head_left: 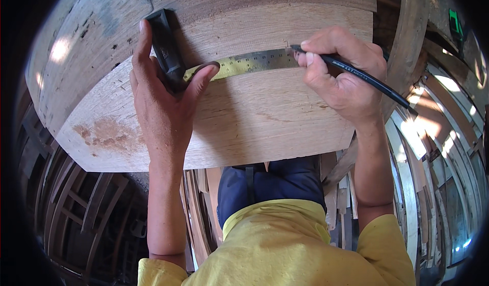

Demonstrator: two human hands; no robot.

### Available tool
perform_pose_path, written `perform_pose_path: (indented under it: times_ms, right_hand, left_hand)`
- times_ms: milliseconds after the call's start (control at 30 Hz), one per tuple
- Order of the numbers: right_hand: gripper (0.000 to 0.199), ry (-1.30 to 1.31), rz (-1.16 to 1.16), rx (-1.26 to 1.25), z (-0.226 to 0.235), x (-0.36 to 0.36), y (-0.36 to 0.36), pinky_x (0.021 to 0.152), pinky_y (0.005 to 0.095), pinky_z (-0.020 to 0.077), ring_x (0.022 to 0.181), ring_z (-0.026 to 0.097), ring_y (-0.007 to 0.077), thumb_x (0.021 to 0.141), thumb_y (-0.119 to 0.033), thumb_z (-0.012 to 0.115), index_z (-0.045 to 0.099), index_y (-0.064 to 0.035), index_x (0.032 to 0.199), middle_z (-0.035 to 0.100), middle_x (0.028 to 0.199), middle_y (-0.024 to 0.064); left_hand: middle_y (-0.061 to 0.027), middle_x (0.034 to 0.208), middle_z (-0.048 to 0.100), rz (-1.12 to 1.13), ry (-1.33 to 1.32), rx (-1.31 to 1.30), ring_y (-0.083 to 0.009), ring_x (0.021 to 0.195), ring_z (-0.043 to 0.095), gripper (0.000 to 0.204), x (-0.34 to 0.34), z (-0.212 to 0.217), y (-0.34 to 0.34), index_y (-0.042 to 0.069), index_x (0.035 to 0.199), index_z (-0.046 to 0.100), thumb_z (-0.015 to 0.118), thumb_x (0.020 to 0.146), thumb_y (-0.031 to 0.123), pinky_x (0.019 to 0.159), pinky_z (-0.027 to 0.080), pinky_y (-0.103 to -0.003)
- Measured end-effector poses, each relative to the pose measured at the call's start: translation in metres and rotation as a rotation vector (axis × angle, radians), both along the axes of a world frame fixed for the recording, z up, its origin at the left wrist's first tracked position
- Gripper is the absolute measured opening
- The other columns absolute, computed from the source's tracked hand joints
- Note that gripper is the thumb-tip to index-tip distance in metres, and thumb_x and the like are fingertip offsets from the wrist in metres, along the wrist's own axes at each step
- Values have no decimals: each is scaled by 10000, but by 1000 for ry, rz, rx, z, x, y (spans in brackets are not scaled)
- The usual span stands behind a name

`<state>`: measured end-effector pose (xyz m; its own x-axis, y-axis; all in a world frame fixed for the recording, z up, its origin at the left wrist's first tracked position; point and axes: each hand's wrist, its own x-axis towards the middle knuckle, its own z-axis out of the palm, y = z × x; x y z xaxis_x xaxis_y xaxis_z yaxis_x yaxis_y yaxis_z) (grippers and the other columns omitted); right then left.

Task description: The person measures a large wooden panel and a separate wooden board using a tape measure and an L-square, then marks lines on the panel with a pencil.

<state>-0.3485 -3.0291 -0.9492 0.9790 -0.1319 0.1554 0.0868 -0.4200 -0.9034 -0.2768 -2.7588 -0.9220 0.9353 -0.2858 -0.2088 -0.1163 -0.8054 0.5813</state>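
Note:
A try square with a black handle [165, 44] and a worn, ruled metal blade [249, 62] lies across a pale wooden board [265, 118]. My left hand [165, 102] is closed around the lower part of the handle, its thumb pressing at the start of the blade. The blade runs flat to the right along the wood. At its far end my right hand [351, 82] grips a slim black pen [364, 75] between thumb and fingers. The pen's point meets the board close to the blade's upper edge; whether a line is drawn there cannot be made out.
Darker, weathered planks [229, 1] with small holes lie beyond the pale board. An upright timber [411, 31] stands at the right. Stacked wood strips [417, 194] cover the ground at right, with curved wooden frames [97, 204] at lower left. A green-lit device [456, 23] sits upper right.

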Motion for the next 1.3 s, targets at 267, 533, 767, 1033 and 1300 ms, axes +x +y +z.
perform_pose_path:
  times_ms: [267, 533, 767, 1033, 1300]
  right_hand:
    - [69, 119, 19, 35, 11, 0, -4, 569, 289, 535, 603, 680, 157, 824, 1, 721, 678, -16, 876, 695, 721, 88]
    - [170, 9, -702, 194, 23, -7, -12, 801, 317, 602, 896, 735, 192, 1090, -76, 591, 702, 20, 1175, 755, 1014, 125]
    - [242, 119, -887, 136, 16, 27, -21, 966, 363, 523, 1068, 663, 245, 1118, -138, 530, 698, 18, 1197, 683, 1126, 141]
    - [211, -14, -795, -278, 22, 190, -53, 965, 456, 489, 1038, 618, 345, 1017, -186, 677, 713, -31, 1156, 660, 1047, 140]
    - [391, 220, -860, -492, -5, 285, -71, 1020, 527, 461, 1189, 589, 403, 965, -370, 736, 707, -87, 1232, 637, 1201, 179]
  left_hand:
    - [-149, 1091, 638, -27, -1, 30, -276, 931, 613, 1182, 4, 0, -1, 153, 1699, 234, 953, 784, 356, 788, 541, -424]
    - [-151, 789, 668, 132, 212, -124, -285, 692, 637, 866, 17, 37, -5, 29, 1437, 417, 958, 810, 284, 671, 522, -401]
    - [-61, 822, 684, 277, 813, -590, -130, 735, 693, 360, 80, 57, 4, 61, 1117, 511, 826, 965, 150, 576, 501, -273]
    - [-123, 940, 768, 273, 413, -734, -162, 782, 743, 478, 290, 28, -40, 49, 1190, 478, 858, 947, 207, 702, 554, -274]
    - [-146, 954, 736, 237, 366, -531, -210, 742, 759, 537, 371, -3, -77, -41, 1169, 516, 901, 901, 220, 634, 637, -309]
